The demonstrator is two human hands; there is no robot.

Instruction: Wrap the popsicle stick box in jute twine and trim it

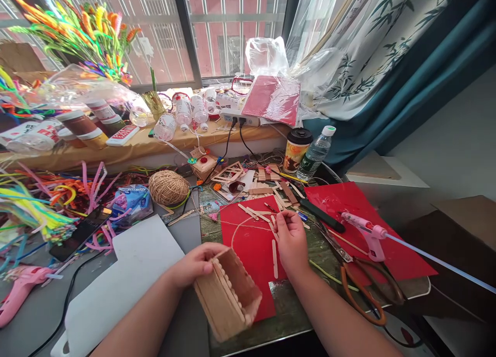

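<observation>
My left hand [196,266] grips the back edge of a small open wooden box [222,310] with scalloped stick-end rims, held tilted above the table. A thin strand of twine [233,233] curves up from the box toward my right hand [290,241]. There my thumb and fingers are pinched together on the twine. Beneath both hands lies a red sheet [248,253], with several craft sticks [275,259] on it. The ball of twine [169,187] rests farther back on the left.
Large scissors [362,284] and a pink glue gun [368,233] lie at right. Another glue gun [25,292] is at left, near a white board [124,279] and pipe cleaners [34,212]. A cup [296,153] and water bottle [315,153] stand behind.
</observation>
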